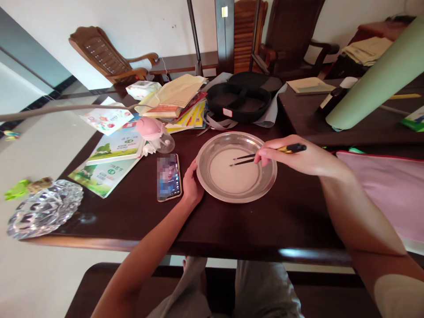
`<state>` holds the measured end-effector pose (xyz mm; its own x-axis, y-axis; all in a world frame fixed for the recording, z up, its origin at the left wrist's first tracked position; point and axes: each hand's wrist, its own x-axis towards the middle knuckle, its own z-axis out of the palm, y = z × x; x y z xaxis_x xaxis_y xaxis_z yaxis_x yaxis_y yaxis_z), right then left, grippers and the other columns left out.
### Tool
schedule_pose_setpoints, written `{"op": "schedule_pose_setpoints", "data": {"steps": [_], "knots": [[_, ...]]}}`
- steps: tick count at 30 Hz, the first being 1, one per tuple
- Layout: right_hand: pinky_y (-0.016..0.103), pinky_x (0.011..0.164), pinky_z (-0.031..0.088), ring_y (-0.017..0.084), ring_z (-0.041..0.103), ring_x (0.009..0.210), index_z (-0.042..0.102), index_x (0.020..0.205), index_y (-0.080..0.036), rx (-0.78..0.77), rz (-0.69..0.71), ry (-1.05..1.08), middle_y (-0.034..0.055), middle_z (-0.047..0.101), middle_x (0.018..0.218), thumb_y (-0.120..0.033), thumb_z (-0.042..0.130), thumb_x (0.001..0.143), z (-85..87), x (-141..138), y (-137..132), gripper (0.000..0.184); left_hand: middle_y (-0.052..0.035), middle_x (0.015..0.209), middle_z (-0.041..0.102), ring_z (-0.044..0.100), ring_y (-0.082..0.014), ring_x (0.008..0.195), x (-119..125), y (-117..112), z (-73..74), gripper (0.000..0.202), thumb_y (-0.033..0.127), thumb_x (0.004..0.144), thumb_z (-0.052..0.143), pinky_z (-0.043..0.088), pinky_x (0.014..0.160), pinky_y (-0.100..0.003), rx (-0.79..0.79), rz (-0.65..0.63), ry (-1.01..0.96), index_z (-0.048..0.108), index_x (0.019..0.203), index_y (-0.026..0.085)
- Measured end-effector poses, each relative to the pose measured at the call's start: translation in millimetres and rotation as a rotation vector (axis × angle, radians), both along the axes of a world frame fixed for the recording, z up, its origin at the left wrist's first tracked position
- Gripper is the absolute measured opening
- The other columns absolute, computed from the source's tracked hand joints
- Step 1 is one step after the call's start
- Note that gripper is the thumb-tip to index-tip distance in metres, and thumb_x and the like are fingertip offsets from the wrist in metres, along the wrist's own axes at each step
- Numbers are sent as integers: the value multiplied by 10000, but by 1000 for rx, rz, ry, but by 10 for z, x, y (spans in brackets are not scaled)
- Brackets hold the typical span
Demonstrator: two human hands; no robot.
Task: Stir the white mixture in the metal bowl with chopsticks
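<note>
A round metal basin (202, 179) with a pale, milky liquid (228, 176) in it stands on the dark table. My left hand (192, 183) grips the basin's left rim, its fingers partly hidden behind the wall. Over the right side of the basin, my right hand (281, 154) is closed round a pair of black chopsticks (247, 157) with gold near the grip. Their tips point left and reach down to the liquid. Just left of my left hand lies a phone (169, 177) with its screen lit.
Behind the phone stands a pink-lidded bottle (159, 134). Workbooks (111, 152) lie at the left, near a glass bowl (46, 210) at the table edge. A black case (238, 101) and stacked books (179, 99) are at the back. A green cylinder (374, 79) leans in from the right.
</note>
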<state>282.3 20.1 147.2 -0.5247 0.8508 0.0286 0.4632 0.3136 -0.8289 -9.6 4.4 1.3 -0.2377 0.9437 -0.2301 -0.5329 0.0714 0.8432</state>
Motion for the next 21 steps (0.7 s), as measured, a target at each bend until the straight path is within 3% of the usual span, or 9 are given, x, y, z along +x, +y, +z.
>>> {"op": "schedule_pose_setpoints", "data": {"steps": [5, 11, 14, 18, 21], "knots": [[436, 869, 601, 280, 779, 856, 823, 748, -274, -50, -6, -98, 75, 843, 823, -899, 669, 993, 182, 252, -59, 689, -54, 1207, 922, 777, -378, 1411, 9, 2, -5, 422, 366, 863, 750, 589, 1268, -506, -11, 13, -29, 886, 1244, 245], [406, 823, 619, 257, 784, 798, 859, 782, -267, -112, 148, -130, 66, 846, 823, -852, 727, 999, 326, 298, -178, 637, -75, 1249, 912, 750, -399, 1459, -9, -3, -23, 435, 411, 856, 776, 576, 1286, -517, 17, -13, -5, 872, 1246, 245], [391, 826, 626, 246, 800, 813, 863, 796, -257, -126, 203, -85, 71, 874, 868, -828, 698, 1032, 278, 172, -209, 639, -77, 1233, 913, 751, -404, 1449, -13, -2, -27, 454, 425, 836, 790, 571, 1283, -516, 21, -13, 1, 867, 1243, 239], [395, 896, 647, 241, 814, 875, 889, 909, -244, -160, 252, 44, 76, 900, 958, -788, 699, 1045, 79, -53, -151, 592, -72, 1254, 910, 756, -387, 1434, -12, 3, -21, 472, 442, 824, 802, 569, 1273, -494, 20, -16, 11, 862, 1245, 238], [424, 936, 658, 268, 816, 929, 876, 879, -248, -108, 169, 54, 89, 896, 964, -801, 689, 1031, -62, -152, -52, 603, -69, 1249, 909, 761, -381, 1421, -8, 5, -14, 465, 449, 822, 805, 575, 1262, -487, 12, -16, 10, 864, 1233, 239]]}}
